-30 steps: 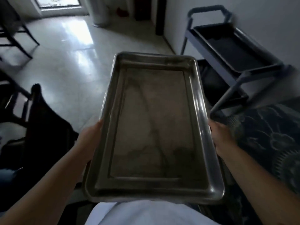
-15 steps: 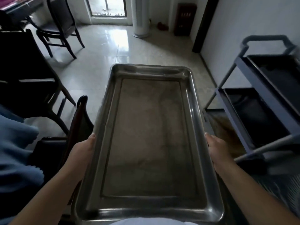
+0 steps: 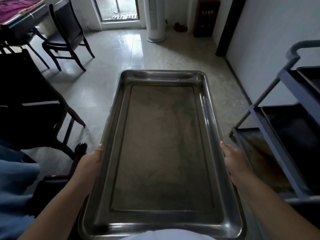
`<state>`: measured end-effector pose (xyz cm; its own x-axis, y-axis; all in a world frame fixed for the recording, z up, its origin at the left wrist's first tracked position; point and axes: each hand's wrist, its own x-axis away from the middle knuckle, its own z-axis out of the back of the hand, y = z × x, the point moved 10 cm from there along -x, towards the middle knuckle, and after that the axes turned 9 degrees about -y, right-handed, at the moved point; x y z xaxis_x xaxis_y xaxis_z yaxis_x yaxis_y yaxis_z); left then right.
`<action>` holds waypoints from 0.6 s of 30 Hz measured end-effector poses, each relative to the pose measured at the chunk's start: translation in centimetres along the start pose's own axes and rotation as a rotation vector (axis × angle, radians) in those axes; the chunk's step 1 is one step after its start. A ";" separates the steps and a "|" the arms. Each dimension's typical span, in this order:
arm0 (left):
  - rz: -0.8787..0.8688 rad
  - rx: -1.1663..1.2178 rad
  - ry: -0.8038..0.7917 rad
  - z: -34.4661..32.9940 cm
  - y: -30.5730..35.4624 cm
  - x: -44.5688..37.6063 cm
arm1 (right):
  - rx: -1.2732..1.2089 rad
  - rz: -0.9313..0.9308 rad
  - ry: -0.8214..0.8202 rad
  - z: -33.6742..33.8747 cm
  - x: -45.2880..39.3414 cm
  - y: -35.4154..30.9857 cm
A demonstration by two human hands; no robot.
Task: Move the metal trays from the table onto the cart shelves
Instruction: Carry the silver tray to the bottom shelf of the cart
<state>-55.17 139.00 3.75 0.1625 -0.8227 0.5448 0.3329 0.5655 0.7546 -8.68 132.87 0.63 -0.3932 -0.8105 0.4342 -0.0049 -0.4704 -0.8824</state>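
Observation:
I hold a large empty metal tray (image 3: 161, 153) level in front of my chest, its long side pointing away from me. My left hand (image 3: 90, 161) grips its left rim and my right hand (image 3: 233, 158) grips its right rim, fingers hidden beneath. The grey cart (image 3: 284, 84) stands at the right edge of view, beside the tray. A dark tray (image 3: 310, 75) lies on its top shelf, and another dark tray (image 3: 294, 129) on the shelf below. Lower down, a brownish shelf (image 3: 263, 158) shows.
Dark wooden chairs (image 3: 65, 33) stand to the left and far left, one (image 3: 34, 108) close to my left arm. Blue cloth (image 3: 15, 187) lies at lower left. A table with purple cloth (image 3: 15, 9) is far left. Tiled floor stretches ahead toward a white pillar (image 3: 155, 19) and a door.
The view has swung left and lifted: the cart has slid from upper right to the right edge, and chairs and door came into sight. Both hands keep the same grip on the tray.

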 end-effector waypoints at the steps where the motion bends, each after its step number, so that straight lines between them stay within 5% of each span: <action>1: -0.007 -0.024 0.012 -0.3 1.6 -1.4 | 0.005 0.014 0.013 0.0 -1.9 -1.3; 11: -0.148 -0.166 -0.043 -6.8 15.6 -14.2 | -0.065 -0.023 0.121 4.1 -14.4 -9.0; 18: -0.240 -0.216 -0.323 -16.6 26.1 -29.1 | -0.207 -0.073 0.472 7.4 -17.8 -7.9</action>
<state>-35.77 176.74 1.48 -0.2297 -0.8488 0.4762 0.5178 0.3078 0.7982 5.15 148.45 1.17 -0.7564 -0.5103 0.4092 -0.2105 -0.4025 -0.8909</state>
